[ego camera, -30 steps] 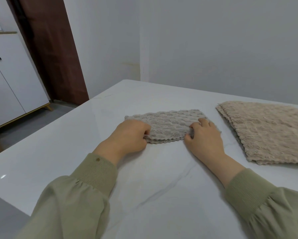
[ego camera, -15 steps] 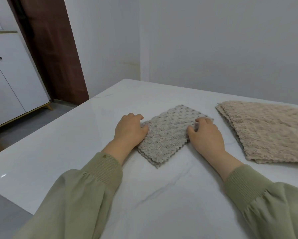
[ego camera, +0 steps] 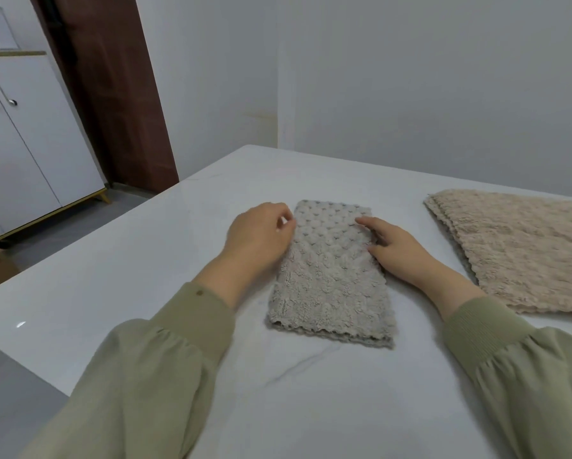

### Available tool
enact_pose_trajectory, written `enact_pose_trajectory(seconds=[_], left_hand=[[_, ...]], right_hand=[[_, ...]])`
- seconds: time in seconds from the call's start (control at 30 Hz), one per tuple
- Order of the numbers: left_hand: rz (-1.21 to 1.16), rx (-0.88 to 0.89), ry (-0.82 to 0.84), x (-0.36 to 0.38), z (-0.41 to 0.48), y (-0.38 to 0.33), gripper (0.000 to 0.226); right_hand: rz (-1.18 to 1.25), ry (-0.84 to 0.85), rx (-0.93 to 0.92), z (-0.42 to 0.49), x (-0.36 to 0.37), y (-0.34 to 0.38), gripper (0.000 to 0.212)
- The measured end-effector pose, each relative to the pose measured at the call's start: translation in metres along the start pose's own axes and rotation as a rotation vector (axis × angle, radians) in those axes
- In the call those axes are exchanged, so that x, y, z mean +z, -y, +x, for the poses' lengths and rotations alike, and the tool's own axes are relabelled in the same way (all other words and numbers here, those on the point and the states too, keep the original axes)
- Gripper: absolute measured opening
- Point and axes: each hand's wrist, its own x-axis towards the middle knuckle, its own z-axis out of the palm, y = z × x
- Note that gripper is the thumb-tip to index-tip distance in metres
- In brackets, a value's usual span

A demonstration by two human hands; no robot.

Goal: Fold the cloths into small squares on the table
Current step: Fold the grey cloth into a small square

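We see fuzzy grey folded cloth [ego camera: 331, 283] lying flat on white marble table [ego camera: 139, 279]. Our left hand [ego camera: 261, 236] at its 10 o'clock edge, fingers bent, can't tell if pinching. Our right hand [ego camera: 402, 251] at 2 o'clock, fingers nearly straight, resting on it. Fluffy beige cloth pile [ego camera: 526, 250] at 3 o'clock

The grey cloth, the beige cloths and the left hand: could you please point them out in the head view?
grey cloth [ego camera: 331, 279]: head view, middle of its upper face.
beige cloths [ego camera: 523, 253]: head view, centre of the top layer.
left hand [ego camera: 258, 240]: head view, back of the hand.
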Motion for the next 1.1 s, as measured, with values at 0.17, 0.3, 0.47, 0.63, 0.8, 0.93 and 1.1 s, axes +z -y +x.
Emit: enact_pose_trajectory(seconds=[0.17,0.3,0.47,0.63,0.8,0.93,1.1], left_hand=[[0.195,0.239,0.434,0.029,0.005,0.009,0.060],[0.249,0.206,0.533,0.028,0.009,0.019,0.062],[0.229,0.186,0.500,0.027,0.009,0.024,0.063],[0.065,0.230,0.355,0.016,-0.007,0.020,0.059],[-0.079,0.383,0.341,0.006,-0.042,-0.005,0.039],[-0.014,0.394,0.550,0.002,-0.067,-0.006,0.067],[-0.094,0.383,0.356,-0.009,-0.073,0.001,0.043]], right_hand=[[-0.193,-0.135,0.038,0.004,0.005,0.011,0.050],[-0.447,-0.008,0.118,-0.005,0.025,0.024,0.059],[-0.553,0.022,0.193,-0.015,0.031,0.022,0.072],[-0.210,-0.215,0.035,-0.028,0.027,0.019,0.036],[0.156,-0.086,-0.084,-0.064,0.016,0.024,0.033],[0.130,0.075,-0.200,-0.095,0.010,0.020,0.039],[-0.054,0.086,-0.374,-0.123,0.007,0.019,0.030]])
